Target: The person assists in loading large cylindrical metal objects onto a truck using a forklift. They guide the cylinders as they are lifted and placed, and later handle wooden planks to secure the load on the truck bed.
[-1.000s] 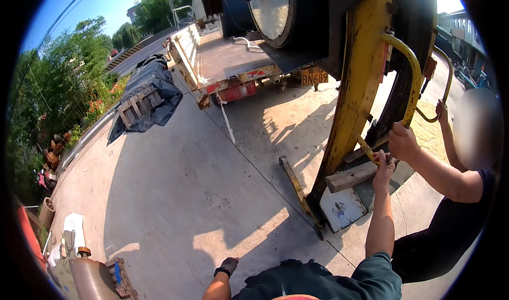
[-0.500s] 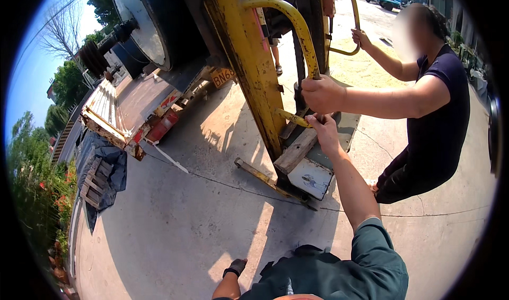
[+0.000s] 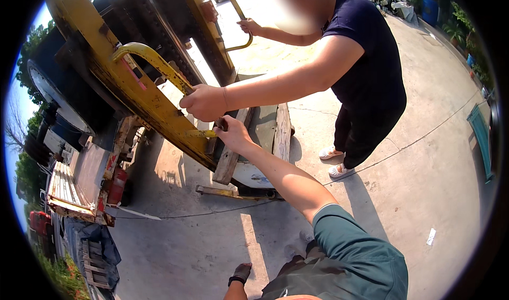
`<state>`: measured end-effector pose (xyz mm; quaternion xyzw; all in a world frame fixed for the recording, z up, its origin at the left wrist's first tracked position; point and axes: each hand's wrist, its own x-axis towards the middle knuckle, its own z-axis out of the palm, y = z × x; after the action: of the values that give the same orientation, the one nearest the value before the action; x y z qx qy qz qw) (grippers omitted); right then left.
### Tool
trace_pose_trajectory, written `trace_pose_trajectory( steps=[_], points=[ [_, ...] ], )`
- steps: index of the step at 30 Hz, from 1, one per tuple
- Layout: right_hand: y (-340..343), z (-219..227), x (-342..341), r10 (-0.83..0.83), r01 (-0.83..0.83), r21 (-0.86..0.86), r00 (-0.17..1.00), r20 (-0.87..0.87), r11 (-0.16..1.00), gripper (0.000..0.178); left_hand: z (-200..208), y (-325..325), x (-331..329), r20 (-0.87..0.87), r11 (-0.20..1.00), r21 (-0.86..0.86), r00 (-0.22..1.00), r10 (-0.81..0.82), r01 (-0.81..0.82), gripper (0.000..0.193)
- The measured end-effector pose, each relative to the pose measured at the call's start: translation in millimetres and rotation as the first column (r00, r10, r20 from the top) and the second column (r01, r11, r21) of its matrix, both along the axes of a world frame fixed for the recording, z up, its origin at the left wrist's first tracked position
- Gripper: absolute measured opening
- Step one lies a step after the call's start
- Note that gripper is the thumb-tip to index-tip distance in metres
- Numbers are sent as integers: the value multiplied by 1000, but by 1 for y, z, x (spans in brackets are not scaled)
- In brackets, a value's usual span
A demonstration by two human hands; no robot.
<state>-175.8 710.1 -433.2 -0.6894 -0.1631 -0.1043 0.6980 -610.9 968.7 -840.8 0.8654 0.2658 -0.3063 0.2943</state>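
Note:
My right hand (image 3: pixel 233 133) is closed on the lower end of a bent yellow handle (image 3: pixel 154 64), which is fixed to the side of a worn yellow lifting machine (image 3: pixel 124 88). A co-worker in a dark shirt stands at the right. Just above my hand, the co-worker's near hand (image 3: pixel 204 102) grips the same handle. Their far hand (image 3: pixel 250 27) holds a second yellow handle (image 3: pixel 233 3). Low in the view hangs my left hand (image 3: pixel 241 272), dark in shadow with a band at the wrist. It touches nothing, and its fingers look loosely apart.
Wooden beams (image 3: pixel 233 157) lie on the machine's base, and a low metal leg (image 3: pixel 222 192) sticks out near the ground. At left stands a rusty truck bed (image 3: pixel 79 178) bearing large dark drums. Beside it, a pallet (image 3: pixel 95 263) rests on a dark tarp. A green panel (image 3: pixel 481 141) is at far right.
My view has swung right, so the machine and truck appear further left. The co-worker leans in more over the handles. My right hand keeps its grip, and my left still hangs low.

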Motion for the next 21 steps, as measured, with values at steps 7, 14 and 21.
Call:
trace_pose_trajectory(
  steps=[7, 14, 21],
  points=[
    [6, -3, 8, 114, -113, 73, 993, -15, 991, 31, 23, -50, 1, -30, 997, 38, 997, 71, -69, 51],
    [10, -23, 37, 71, -72, 89, 997, 22, 993, 25, 27, -68, 0, 125, 958, -31, 950, 287, -285, 44],
    [22, -10, 28, 81, -83, -29, 994, -71, 996, 24, 27, -68, -26, 24, 960, 39, 960, 278, -279, 49]
  ],
)
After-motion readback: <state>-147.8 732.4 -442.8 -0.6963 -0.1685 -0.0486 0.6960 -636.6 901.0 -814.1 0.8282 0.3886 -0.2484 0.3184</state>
